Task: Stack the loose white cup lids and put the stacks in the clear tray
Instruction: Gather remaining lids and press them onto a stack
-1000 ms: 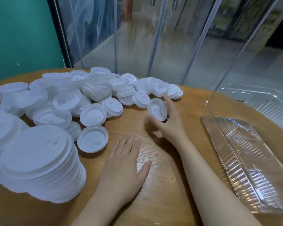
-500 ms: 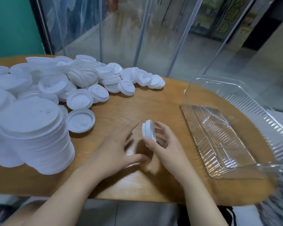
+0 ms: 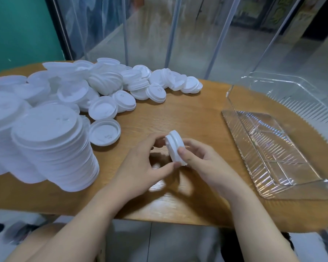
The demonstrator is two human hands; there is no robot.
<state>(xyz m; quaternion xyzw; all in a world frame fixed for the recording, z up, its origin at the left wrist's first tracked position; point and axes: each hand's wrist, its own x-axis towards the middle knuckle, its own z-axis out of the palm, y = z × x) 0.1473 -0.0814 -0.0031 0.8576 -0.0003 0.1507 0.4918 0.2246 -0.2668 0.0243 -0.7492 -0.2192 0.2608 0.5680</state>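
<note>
Both hands have come together since a second ago, when the left lay flat on the wood and the right alone was lifting lids beside the pile. Now the right hand's (image 3: 203, 163) thumb and curled fingers are pinching a short stack of round white plastic cup lids (image 3: 175, 147), standing on edge just above the tabletop, while the left hand (image 3: 140, 167) is gripping the stack's other face, thumb underneath and fingers curled over the top. Around them, the round light wooden table (image 3: 187, 114) is carrying a loose heap of white lids (image 3: 110, 86) at its far left and a tall leaning stack of larger white lids (image 3: 53, 146) near the left edge. Well apart on the right, the clear ribbed plastic tray (image 3: 269, 148) is lying with nothing in it.
</note>
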